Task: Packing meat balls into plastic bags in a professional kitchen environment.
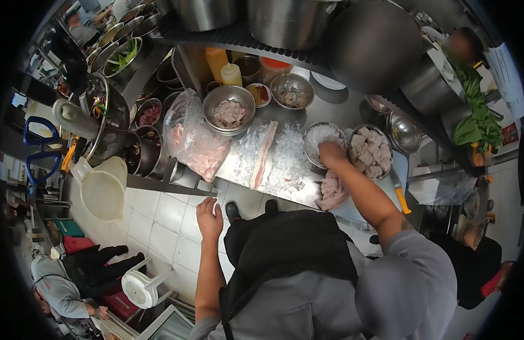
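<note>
My right hand reaches into a steel bowl of white powder; its fingertips are hidden, so I cannot tell whether they grip any. Just right of it is a bowl of pale raw meat chunks. Below the powder bowl, some raw meat lies at the edge of a cutting board. A long strip of raw meat rests on the powder-dusted steel counter. My left hand hangs empty over the tiled floor, short of the counter's front edge, thumb apart from the fingers.
A knife with a yellow handle lies on the board's right side. Left of the strip are a plastic bag of raw meat and stacked bowls holding meat. A shelf with large pots overhangs the back. Another person is at lower left.
</note>
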`<state>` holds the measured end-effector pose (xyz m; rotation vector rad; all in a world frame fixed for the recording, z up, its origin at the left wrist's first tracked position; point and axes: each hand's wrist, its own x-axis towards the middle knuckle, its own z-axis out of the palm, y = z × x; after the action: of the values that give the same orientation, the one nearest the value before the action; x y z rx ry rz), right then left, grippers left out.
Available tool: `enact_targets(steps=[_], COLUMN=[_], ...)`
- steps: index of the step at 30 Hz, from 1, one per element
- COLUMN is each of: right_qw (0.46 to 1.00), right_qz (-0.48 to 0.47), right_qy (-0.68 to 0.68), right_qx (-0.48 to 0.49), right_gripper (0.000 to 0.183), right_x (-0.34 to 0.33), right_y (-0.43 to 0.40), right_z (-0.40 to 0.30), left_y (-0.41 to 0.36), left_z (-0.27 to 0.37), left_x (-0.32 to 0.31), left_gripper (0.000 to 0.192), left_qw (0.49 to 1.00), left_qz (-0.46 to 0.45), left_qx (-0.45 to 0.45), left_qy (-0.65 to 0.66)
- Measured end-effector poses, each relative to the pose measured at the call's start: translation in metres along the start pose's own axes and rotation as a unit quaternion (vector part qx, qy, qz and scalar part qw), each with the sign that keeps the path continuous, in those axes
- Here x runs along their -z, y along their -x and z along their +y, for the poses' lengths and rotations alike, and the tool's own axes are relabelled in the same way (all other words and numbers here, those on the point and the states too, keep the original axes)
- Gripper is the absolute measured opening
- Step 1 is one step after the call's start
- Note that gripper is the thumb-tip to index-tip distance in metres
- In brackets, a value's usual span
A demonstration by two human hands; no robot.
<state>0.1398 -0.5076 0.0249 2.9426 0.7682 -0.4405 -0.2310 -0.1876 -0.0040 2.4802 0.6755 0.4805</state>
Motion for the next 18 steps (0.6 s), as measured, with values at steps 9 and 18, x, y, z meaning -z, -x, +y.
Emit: enact_targets(steps=[9,18], right_qw=[0.905,0.830], right_qz=[-0.112,-0.099], right_qy=[-0.405,-0.549], right_qx=[-0.068,-0.011], right_gripper=[0.026,0.023], right_x=[0.029,0.048], right_y=[-0.015,-0.037], right_z=[0.012,-0.109], left_y=[-0.005,-0.005], left_z=[-0.004,-0.033], left_x=[0.021,0.050], left_gripper=[0.018,0.017], left_qw=[1.000,1.000], left_qz=[0.012,0.016], left_qx=[-0.002,-0.010], left_qy=[0.022,0.010])
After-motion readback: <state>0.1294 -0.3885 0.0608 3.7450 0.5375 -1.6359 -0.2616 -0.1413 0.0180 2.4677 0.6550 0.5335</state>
